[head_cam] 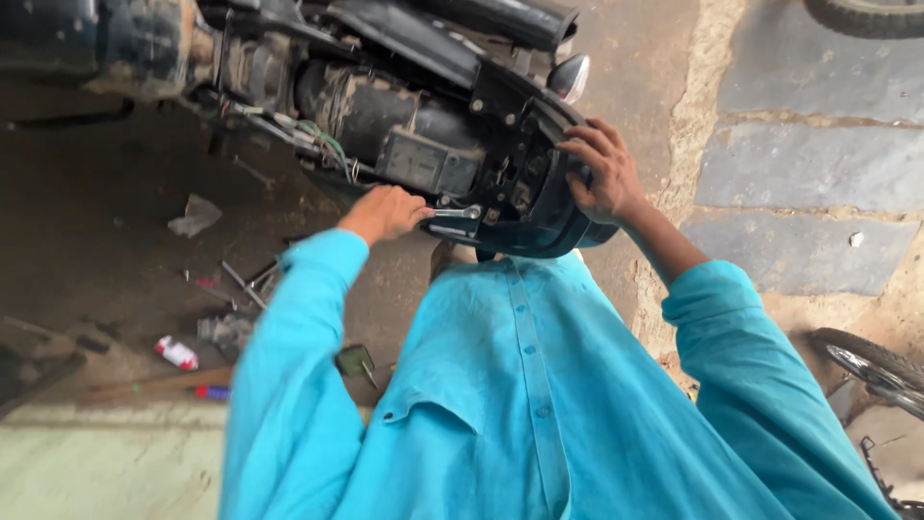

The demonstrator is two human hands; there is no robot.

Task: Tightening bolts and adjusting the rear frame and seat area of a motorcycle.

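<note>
A dirty black motorcycle [385, 106] with its rear panels off stands before me, its rear mudguard [558, 217] curving toward my chest. My left hand [385, 212] is closed around a small silver spanner [457, 212], whose ring end sits against a bracket under the exposed battery box [423, 164]. Fingers spread, my right hand [602, 173] grips the outer rim of the mudguard, below a chrome turn indicator [570, 77]. Both of my arms wear bright turquoise sleeves.
Loose tools [245, 284], a small red and white can [176, 352], a crumpled rag [195, 214] and a red-handled screwdriver [210, 392] lie on the oily floor at left. Stone paving runs along the right. A wheel [871, 366] shows at lower right, a tyre [866, 14] at top right.
</note>
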